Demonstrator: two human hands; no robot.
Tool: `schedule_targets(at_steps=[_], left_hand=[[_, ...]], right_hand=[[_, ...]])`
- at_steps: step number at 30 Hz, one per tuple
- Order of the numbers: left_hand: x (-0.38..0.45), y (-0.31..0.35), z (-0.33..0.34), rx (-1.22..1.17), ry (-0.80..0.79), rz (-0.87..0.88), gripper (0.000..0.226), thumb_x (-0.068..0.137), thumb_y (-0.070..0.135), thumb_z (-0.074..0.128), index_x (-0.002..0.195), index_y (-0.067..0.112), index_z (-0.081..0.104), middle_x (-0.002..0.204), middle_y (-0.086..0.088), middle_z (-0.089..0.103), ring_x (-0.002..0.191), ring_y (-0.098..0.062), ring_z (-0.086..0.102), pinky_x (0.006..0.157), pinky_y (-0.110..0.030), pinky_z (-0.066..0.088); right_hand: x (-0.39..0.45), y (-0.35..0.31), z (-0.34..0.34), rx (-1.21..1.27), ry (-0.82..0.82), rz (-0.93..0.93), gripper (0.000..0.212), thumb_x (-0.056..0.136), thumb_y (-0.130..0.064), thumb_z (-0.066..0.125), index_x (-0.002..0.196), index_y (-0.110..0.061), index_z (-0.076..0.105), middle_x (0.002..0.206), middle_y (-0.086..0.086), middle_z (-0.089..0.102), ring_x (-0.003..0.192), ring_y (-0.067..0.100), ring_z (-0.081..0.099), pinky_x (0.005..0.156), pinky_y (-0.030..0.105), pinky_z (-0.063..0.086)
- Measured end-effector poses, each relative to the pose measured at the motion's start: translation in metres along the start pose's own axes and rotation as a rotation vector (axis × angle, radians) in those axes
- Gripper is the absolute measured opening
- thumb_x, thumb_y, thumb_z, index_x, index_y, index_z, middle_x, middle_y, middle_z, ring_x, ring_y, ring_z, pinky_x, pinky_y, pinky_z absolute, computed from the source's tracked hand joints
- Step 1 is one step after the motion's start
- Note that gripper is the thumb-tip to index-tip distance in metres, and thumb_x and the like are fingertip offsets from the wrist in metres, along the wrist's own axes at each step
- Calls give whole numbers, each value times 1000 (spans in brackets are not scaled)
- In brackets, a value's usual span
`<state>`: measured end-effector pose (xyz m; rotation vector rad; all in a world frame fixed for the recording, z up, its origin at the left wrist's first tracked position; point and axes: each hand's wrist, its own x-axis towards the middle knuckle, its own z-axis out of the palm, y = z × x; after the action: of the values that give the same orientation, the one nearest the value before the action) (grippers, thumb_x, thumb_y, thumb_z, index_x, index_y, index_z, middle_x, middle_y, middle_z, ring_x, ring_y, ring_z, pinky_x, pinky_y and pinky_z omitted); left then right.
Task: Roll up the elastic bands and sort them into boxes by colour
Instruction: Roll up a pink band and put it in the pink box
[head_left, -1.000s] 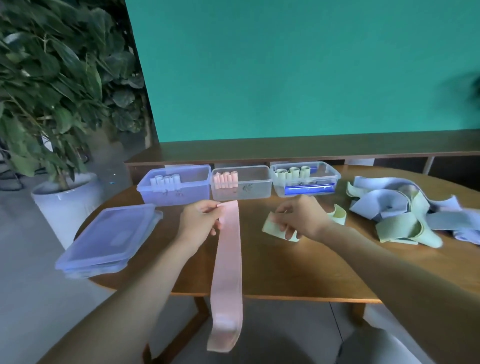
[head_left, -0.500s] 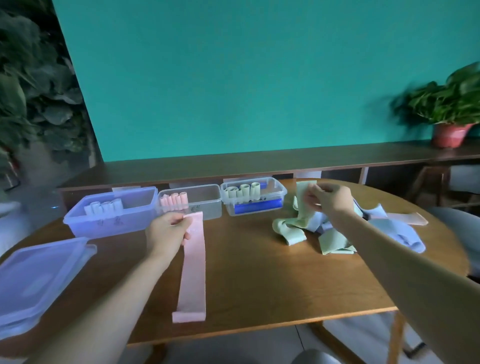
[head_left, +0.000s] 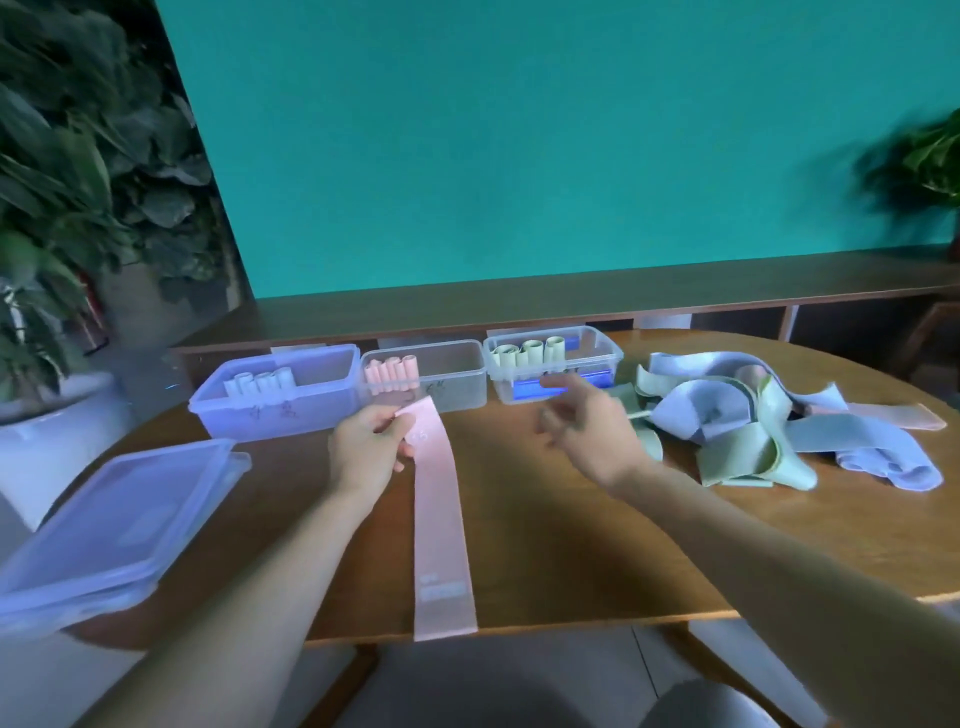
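On the round wooden table, the left hand pinches the pink elastic band; the blurred right hand hovers loose-fingered, so a one-handed roll may skew.

Right hand smeared by motion blur; finger positions unreadable, and whether it holds anything cannot be told. It covers part of the green box front and the near edge of the loose band pile. Left hand hides the top corner of the pink band; print on the band too small to read. Writing on the fronts of the purple box and clear box illegible. Stacked lids cut by the left edge. Potted plant at right blurred and cropped. Table runs out of frame at right.
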<state>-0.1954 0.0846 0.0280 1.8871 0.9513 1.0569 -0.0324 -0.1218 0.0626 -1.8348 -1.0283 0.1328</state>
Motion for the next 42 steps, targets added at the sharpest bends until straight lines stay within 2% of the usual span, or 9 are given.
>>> schedule_targets(at_steps=[4,13,16,21,25,28,34,38,42], left_hand=[[9,-8,1,-8,-29,3,12,97,23,65,101,15,73,73,-1,72,53,-11,63,49,-15,48],[49,-26,21,-41,-62,-1,12,96,20,64,86,22,71,68,-9,68,47,-9,49,46,-18,40],[52,-29,22,-32,-75,11,10,95,19,66,102,22,72,76,-1,70,56,-10,57,47,-13,42],[42,-34,16,-13,10,-45,31,92,21,71,122,19,68,105,5,71,72,-7,70,76,-23,59],[17,-30,2,21,-41,-68,28,91,23,71,120,20,69,106,5,73,75,0,69,84,-20,56],[-16,-23,-16,121,-140,-18,26,91,26,72,116,25,72,107,14,70,96,-2,66,94,-24,52],[-85,-13,-55,79,-345,29,20,88,25,73,105,34,75,100,20,73,98,5,66,94,-20,50],[-114,-2,-74,28,-446,82,17,88,24,75,102,34,76,97,17,74,96,-4,68,87,-20,51],[-130,1,-82,129,-512,204,13,81,33,81,94,31,79,97,18,72,96,-8,67,80,-20,54]], right_hand=[[-9,-13,62,-156,-307,-78,40,99,-41,61,135,-26,60,131,-8,64,118,10,62,104,27,49],[35,8,108,-332,-402,-190,54,99,-52,55,146,-27,49,146,-2,51,128,15,52,106,27,40],[42,13,115,-375,-418,-207,59,97,-57,53,149,-31,43,151,-1,46,134,20,48,112,38,41],[36,13,115,-483,-410,-176,69,94,-72,42,151,-34,36,158,-1,39,140,27,43,114,45,39],[19,7,107,-532,-425,-157,74,94,-74,37,153,-30,37,160,-2,37,144,24,39,117,43,35],[-4,3,95,-503,-438,-159,74,93,-74,37,151,-28,40,157,-3,42,141,23,43,115,42,38],[-58,-2,72,-318,-428,-247,75,86,-76,40,138,-25,55,136,-8,60,122,11,57,104,33,47],[-74,-4,66,-177,-441,-400,38,93,-49,64,120,-22,71,120,-11,69,112,2,62,100,21,46],[-81,-5,57,4,-450,-420,21,85,-31,79,103,-19,78,102,-13,73,98,8,69,89,25,53]])
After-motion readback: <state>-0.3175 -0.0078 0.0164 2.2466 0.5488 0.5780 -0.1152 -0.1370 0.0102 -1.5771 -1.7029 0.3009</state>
